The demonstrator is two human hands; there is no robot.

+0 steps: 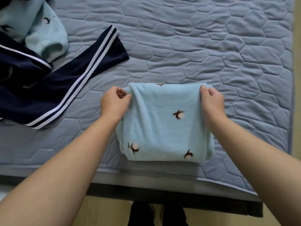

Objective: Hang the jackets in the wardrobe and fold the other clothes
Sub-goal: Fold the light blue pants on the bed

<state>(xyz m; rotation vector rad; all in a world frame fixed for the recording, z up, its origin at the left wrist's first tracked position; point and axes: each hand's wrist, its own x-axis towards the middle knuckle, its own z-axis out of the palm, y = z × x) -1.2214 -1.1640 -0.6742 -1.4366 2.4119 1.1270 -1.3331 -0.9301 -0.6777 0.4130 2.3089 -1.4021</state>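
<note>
Both hands, left [114, 103] and right [211, 101], pinch the folded fleece garment's [162, 124] far corners, its folded edge nearest.

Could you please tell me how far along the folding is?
Nearly done: the light blue fleece garment lies folded into a compact bundle on the quilted mattress. In hand: left hand and right hand pinch its far corners. Remaining: the navy white-striped garment and the second light blue fleece piece lie unfolded. No wardrobe is visible.
</note>
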